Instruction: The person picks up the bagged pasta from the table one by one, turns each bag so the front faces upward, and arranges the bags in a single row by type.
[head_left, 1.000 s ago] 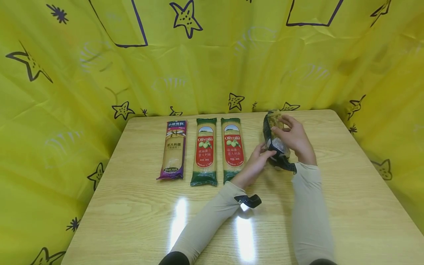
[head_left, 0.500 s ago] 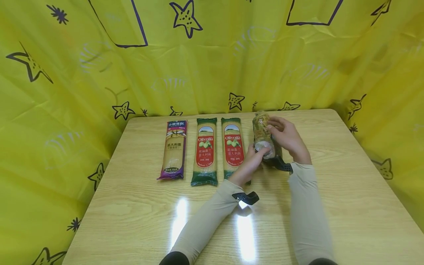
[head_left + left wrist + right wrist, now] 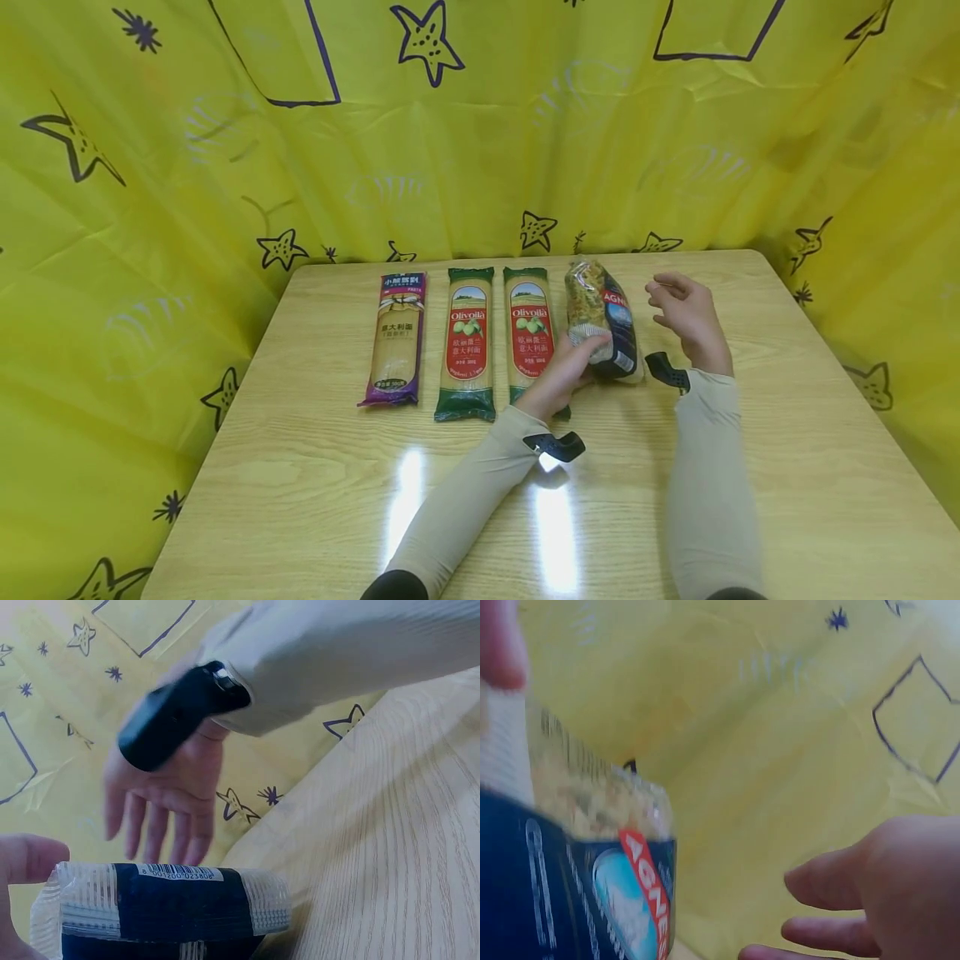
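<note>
A dark blue pasta bag (image 3: 621, 325) with a clear panel of short pasta stands at the back, right of the flat packs. My left hand (image 3: 561, 373) grips its lower left side, thumb across the striped end; the fingers behind are hidden. In the left wrist view the bag (image 3: 187, 907) shows its barcode, with the left thumb (image 3: 34, 859) at its edge. Apart from the bag, to its right, my right hand (image 3: 692, 321) hovers with loosely bent fingers and holds nothing. The right wrist view shows the bag's red AGNES label (image 3: 643, 881) near that hand (image 3: 892, 892).
Left of the bag lie two green-ended Olivoilà spaghetti packs (image 3: 467, 342) (image 3: 528, 321) side by side. A purple-edged pasta pack (image 3: 395, 342) lies farther left. They rest on a wooden table (image 3: 300, 500), with a yellow patterned curtain (image 3: 480, 167) behind its far edge.
The pasta bag has moved left and turned so its labelled side faces more to view. My right hand has let go of it and drawn off rightward; the left hand keeps its hold.
</note>
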A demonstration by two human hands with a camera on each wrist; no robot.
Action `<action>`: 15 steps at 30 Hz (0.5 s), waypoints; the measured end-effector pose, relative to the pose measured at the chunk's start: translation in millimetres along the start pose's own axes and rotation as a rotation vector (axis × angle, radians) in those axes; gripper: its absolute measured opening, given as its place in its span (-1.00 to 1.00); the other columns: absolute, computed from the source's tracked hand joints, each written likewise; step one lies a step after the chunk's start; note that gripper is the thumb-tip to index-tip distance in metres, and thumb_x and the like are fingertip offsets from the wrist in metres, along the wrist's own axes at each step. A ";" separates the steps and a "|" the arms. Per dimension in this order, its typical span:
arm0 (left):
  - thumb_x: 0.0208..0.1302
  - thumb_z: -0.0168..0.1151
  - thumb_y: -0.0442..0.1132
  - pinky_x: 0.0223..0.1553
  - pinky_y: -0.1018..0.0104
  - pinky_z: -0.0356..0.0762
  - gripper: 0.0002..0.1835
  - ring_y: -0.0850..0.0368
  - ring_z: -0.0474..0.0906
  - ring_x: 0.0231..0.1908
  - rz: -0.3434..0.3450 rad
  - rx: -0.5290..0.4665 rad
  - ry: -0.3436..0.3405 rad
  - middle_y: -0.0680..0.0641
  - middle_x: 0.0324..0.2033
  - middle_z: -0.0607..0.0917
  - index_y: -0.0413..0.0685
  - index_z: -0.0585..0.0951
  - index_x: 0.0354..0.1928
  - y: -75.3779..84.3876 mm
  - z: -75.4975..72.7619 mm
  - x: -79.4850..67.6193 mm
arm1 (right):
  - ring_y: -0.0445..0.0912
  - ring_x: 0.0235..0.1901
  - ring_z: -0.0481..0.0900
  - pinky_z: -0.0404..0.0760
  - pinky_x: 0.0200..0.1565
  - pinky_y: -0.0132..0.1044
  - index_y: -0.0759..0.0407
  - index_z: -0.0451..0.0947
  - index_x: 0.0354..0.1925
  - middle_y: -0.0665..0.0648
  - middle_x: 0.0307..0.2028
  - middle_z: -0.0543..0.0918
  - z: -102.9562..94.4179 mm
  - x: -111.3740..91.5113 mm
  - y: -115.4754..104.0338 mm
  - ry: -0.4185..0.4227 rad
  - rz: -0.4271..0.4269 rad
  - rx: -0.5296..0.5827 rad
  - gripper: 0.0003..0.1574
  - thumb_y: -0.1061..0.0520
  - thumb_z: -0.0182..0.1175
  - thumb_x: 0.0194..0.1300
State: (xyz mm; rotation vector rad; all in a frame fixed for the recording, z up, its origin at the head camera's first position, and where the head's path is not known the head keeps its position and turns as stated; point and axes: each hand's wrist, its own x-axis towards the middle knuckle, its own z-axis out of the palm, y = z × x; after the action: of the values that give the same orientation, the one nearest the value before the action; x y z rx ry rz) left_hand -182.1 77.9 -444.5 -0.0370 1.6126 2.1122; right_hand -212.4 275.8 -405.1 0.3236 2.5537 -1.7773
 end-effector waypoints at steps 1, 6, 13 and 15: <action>0.42 0.25 -0.07 0.38 -0.19 0.44 -0.49 0.02 0.53 0.17 0.001 -0.002 -0.002 -0.06 0.16 0.59 0.09 0.33 0.32 0.0 -0.2 0.0 | -0.03 0.24 0.49 0.67 0.08 -0.39 0.23 0.17 0.57 0.25 0.39 0.45 -0.9 1.3 2.9 0.010 0.018 0.012 -0.17 -0.21 -0.05 0.59; 0.42 0.25 -0.09 0.33 -0.09 0.50 -0.53 0.06 0.55 0.12 0.002 -0.013 -0.009 -0.03 0.12 0.62 0.11 0.38 0.29 0.0 -0.8 0.4 | -0.15 0.14 0.51 0.71 -0.05 -0.48 0.26 0.12 0.59 0.20 0.38 0.41 -4.1 5.5 15.3 -0.018 0.108 0.080 -0.12 -0.22 -0.05 0.58; 0.40 0.25 -0.11 0.30 -0.02 0.53 -0.53 0.09 0.57 0.07 -0.012 -0.028 -0.004 -0.02 0.08 0.63 0.11 0.38 0.29 0.2 -0.4 1.4 | -0.09 0.13 0.54 0.74 0.09 -0.26 0.30 -0.16 0.64 0.44 0.52 0.20 -4.8 9.6 24.0 -0.213 0.197 0.087 -0.01 -0.25 -0.12 0.61; 0.40 0.24 -0.11 0.31 -0.02 0.53 -0.51 0.07 0.57 0.08 -0.017 -0.031 -0.001 -0.03 0.10 0.62 0.12 0.35 0.30 -0.1 -0.6 2.1 | 0.03 0.24 0.50 0.72 0.12 -0.22 0.30 -0.23 0.65 0.47 0.54 0.17 -2.9 10.8 24.2 -0.258 0.207 0.086 0.01 -0.27 -0.15 0.62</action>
State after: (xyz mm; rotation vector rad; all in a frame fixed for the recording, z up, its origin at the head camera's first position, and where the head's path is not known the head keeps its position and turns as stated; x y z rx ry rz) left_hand -184.0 78.2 -445.4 -0.0600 1.5739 2.1244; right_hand -218.4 288.3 -427.9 0.3234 2.1890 -1.7303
